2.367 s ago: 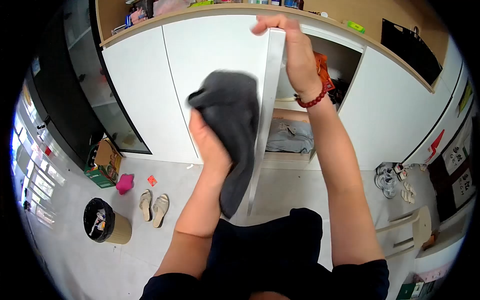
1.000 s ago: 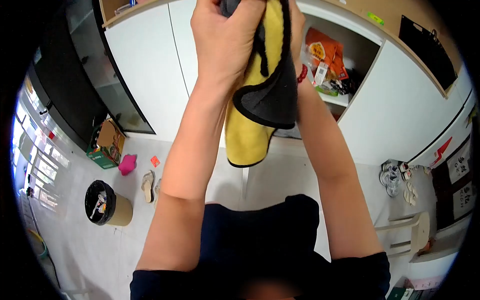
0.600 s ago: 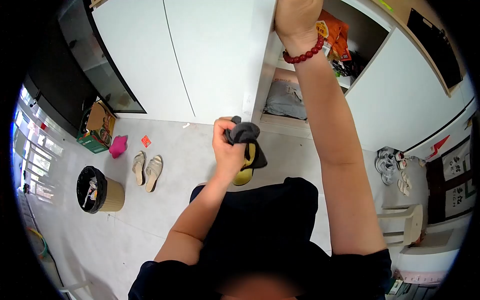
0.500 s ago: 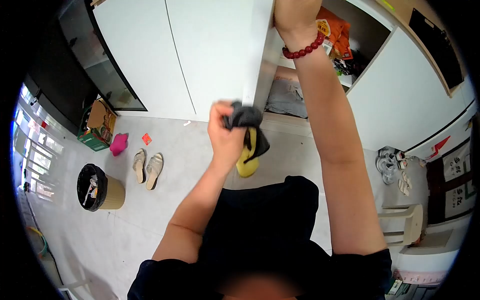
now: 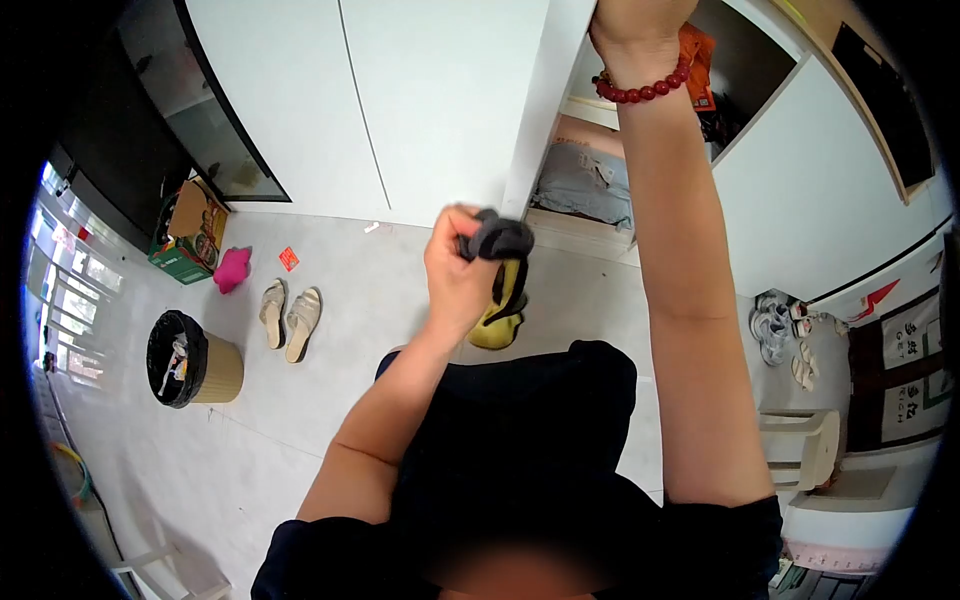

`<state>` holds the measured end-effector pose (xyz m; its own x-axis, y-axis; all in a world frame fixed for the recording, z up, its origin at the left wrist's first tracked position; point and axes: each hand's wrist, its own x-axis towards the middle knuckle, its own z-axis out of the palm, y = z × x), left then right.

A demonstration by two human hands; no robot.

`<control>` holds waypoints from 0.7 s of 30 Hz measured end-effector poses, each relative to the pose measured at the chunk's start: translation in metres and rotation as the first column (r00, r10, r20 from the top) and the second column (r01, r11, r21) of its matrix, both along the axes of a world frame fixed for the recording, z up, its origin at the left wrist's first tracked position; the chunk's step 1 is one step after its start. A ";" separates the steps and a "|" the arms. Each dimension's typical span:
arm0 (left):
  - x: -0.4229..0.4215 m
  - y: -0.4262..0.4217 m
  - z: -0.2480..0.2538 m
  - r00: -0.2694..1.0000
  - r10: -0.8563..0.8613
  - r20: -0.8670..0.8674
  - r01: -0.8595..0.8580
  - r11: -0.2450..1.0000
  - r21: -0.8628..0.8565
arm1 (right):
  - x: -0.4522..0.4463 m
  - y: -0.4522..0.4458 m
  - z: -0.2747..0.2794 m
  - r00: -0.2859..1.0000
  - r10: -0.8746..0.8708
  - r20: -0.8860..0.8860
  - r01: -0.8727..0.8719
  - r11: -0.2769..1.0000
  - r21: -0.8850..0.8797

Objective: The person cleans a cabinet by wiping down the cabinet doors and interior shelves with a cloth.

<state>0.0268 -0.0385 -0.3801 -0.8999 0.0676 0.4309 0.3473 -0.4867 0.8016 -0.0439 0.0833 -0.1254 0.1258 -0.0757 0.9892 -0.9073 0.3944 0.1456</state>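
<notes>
White cabinet [image 5: 265, 95], upper frame. Left hand [image 5: 458, 275], centre: fingers curled round cloth [image 5: 503, 240], which could snag on open door [image 5: 548, 110] if swung. Right hand [image 5: 642, 28], top: fingers cropped, grip unclear.

One head-worn camera looks forward and steeply down from above the left grip [image 5: 458, 285], which lies near the middle of its wide, round-edged view. The top edge cuts off the right grip [image 5: 635, 28]. The white cabinet [image 5: 440, 110] fills the far side beyond the left grip, floor [image 5: 275, 440] spreads below it, and the wearer's dark clothing [image 5: 515, 450] rises close on the near side.
</notes>
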 end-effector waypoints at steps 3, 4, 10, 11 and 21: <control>-0.018 0.002 0.064 0.978 0.085 -0.188 -0.088 0.996 -0.007 | -0.010 -0.005 0.002 0.975 -0.080 -0.207 0.083 0.997 0.002; -0.021 0.002 0.077 0.978 0.035 -0.206 -0.021 0.997 0.068 | -0.009 -0.004 0.002 0.977 -0.104 -0.184 0.107 0.994 0.009; -0.001 0.001 -0.008 0.990 0.114 -0.086 -0.125 0.982 -0.142 | -0.013 0.004 0.003 0.938 -0.175 -0.299 0.199 0.978 0.054; -0.002 0.002 -0.014 0.992 0.109 -0.056 -0.115 0.987 -0.112 | -0.015 0.004 0.004 0.916 -0.205 -0.344 0.224 0.974 0.016; -0.016 0.006 0.047 0.981 0.113 -0.158 -0.105 0.993 0.056 | -0.017 -0.005 -0.002 0.971 -0.075 -0.228 0.098 0.991 0.091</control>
<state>0.0103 -0.0321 -0.3327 -0.8198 -0.0506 0.5704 0.5223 -0.4745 0.7086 -0.0609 0.0782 -0.1276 0.3311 -0.1938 0.9235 -0.8104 0.4429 0.3835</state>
